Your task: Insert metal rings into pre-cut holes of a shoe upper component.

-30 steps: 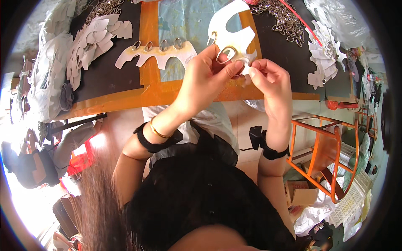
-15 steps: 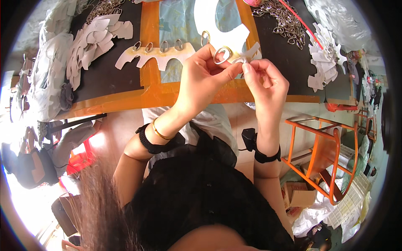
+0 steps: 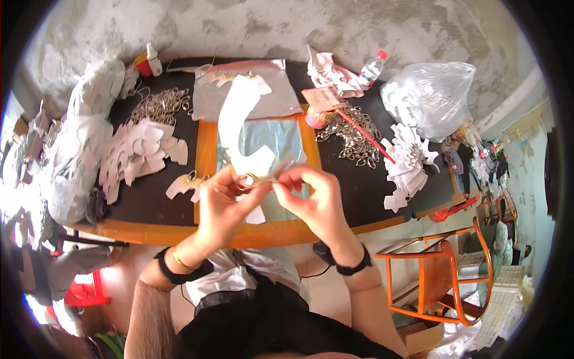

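Above the table's front part, my left hand (image 3: 224,200) and my right hand (image 3: 314,194) meet fingertip to fingertip. Both are closed in a pinch on a small white cut piece, blurred and mostly covered by my fingers. An oval metal ring (image 3: 250,178) shows at my left fingertips. Beside my left hand lies a scalloped white piece (image 3: 179,186) with metal rings along its upper edge, part of it hidden behind that hand. Just beyond my hands is a large, glaring white curved shape (image 3: 233,122) over the blue sheet (image 3: 287,134).
Heaps of metal rings (image 3: 160,106) lie at left and right. White cut pieces (image 3: 137,149) are piled at left, more (image 3: 409,161) at right. A red stick (image 3: 365,134) stands in a small pot (image 3: 317,116). Farther back are a plastic bag (image 3: 427,99) and a bottle (image 3: 372,69).
The view has tilted up, bringing the table's back and the wall into sight. My hands remain together, pinching the white piece; the ring stays by my left fingers.
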`<state>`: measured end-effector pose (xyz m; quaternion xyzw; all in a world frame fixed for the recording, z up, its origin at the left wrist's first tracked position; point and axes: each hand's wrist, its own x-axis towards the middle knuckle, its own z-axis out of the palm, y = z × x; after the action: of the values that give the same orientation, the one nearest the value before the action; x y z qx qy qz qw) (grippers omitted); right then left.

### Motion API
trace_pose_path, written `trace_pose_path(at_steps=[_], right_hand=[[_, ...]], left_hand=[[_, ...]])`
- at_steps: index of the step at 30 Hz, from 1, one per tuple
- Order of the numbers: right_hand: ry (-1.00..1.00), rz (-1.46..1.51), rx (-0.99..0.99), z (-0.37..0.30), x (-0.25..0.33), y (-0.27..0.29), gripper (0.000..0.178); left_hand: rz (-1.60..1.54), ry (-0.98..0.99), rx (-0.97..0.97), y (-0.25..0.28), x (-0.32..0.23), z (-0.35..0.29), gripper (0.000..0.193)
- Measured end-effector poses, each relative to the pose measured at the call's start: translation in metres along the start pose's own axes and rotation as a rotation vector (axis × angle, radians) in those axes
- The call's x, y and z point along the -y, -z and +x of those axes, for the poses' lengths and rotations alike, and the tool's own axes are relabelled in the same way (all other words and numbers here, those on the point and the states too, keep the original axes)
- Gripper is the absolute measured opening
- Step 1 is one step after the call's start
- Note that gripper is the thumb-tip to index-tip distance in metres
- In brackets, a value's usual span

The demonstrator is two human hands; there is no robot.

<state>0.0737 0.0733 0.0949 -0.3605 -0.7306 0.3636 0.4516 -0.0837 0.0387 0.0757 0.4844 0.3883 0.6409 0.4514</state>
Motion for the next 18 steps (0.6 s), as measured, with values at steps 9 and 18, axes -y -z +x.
trace_pose_path(at_steps=[9,18], right_hand=[[-0.168,0.454,0.347,0.119,0.007,0.001,0.027],[0.114,0.109,-0.012,0.133,0.006,-0.039,0.021]], left_hand=[[-0.034,0.068,0.198,0.04,-0.043,0.096,0.024],[-0.059,-0.271,-0.116,0.048,-0.022,0.124,0.009]])
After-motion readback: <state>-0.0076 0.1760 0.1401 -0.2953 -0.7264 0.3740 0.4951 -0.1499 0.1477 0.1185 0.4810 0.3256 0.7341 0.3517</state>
